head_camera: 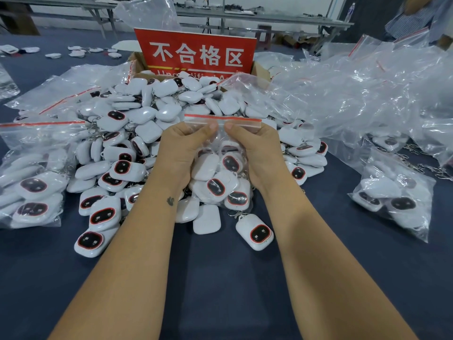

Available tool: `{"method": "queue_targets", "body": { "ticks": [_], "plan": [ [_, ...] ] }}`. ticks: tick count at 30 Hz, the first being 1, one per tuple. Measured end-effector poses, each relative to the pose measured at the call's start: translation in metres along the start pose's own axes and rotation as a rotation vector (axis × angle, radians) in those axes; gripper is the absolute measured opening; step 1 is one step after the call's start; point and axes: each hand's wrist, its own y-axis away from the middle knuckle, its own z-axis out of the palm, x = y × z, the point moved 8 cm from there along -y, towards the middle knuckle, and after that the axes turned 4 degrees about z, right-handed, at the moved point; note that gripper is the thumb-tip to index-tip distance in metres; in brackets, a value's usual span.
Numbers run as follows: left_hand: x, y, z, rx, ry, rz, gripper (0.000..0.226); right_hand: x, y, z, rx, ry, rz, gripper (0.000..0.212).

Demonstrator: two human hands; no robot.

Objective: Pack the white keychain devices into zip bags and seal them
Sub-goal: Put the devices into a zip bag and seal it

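Here, filled zip bag (pixel 220 168) between both hands, left hand (pixel 181 148) and right hand (pixel 257 148) pinching its top.

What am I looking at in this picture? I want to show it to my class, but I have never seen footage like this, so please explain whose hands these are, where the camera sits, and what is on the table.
There is no machine here. One camera worn on a person's head looks forward and down, so the two bare arms are that person's own. The left hand and right hand pinch a clear zip bag just below its red seal strip; white keychain devices are already inside it. Behind lies a big loose pile of the same devices on a dark blue table. Filled bags sit at the left and right, and empty bags are heaped at the far right. A red sign stands in a cardboard box behind the pile.
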Motion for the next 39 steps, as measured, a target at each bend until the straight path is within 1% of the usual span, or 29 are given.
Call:
{"method": "queue_targets", "body": {
  "ticks": [2, 6, 8, 11, 15, 17, 20, 23, 25, 28, 29, 33, 36, 39],
  "plan": [
    [0.001, 0.000, 0.000, -0.007, -0.019, 0.027, 0.004, 0.000, 0.000, 0.000, -0.009, 0.012, 0.001, 0.010],
    [0.005, 0.002, 0.002, -0.040, -0.043, 0.074, 0.003, 0.001, 0.001, 0.000, -0.013, 0.048, 0.009, 0.023],
    [0.007, 0.003, 0.003, -0.046, -0.052, 0.096, 0.002, 0.001, 0.000, 0.000, 0.006, 0.068, -0.004, 0.019],
    [0.009, 0.004, 0.004, -0.052, -0.076, 0.120, 0.004, -0.001, 0.001, -0.001, 0.023, 0.108, -0.039, 0.008],
    [0.009, 0.004, 0.004, -0.036, -0.093, 0.112, 0.004, 0.000, 0.001, -0.002, 0.037, 0.116, -0.047, 0.009],
    [0.007, 0.003, 0.004, -0.027, -0.101, 0.106, 0.009, 0.000, 0.000, -0.002, 0.028, 0.099, -0.034, 0.008],
    [0.003, 0.001, 0.000, 0.030, -0.093, 0.046, 0.019, 0.003, -0.003, -0.001, 0.020, 0.058, 0.003, 0.008],
    [-0.001, -0.001, -0.006, 0.113, -0.026, -0.037, 0.027, 0.006, -0.005, -0.005, 0.058, 0.022, 0.037, 0.010],
    [-0.001, 0.000, -0.011, 0.172, -0.028, -0.025, 0.025, 0.006, -0.005, -0.005, 0.060, 0.043, 0.040, 0.009],
    [-0.001, 0.002, -0.016, 0.245, -0.008, -0.018, 0.019, 0.006, -0.004, -0.006, 0.076, 0.065, 0.047, 0.000],
    [-0.001, 0.002, -0.017, 0.256, 0.003, -0.026, 0.019, 0.006, -0.004, -0.007, 0.083, 0.063, 0.049, 0.002],
    [-0.004, 0.001, -0.016, 0.234, -0.022, -0.032, 0.020, 0.006, -0.005, -0.007, 0.084, 0.052, 0.047, 0.010],
    [-0.004, -0.001, -0.013, 0.186, -0.047, -0.005, 0.028, 0.007, -0.005, -0.008, 0.093, 0.059, 0.051, 0.008],
    [-0.003, -0.001, -0.011, 0.133, -0.062, -0.005, 0.025, 0.006, -0.006, -0.010, 0.103, 0.033, 0.053, 0.009]
  ]
}}
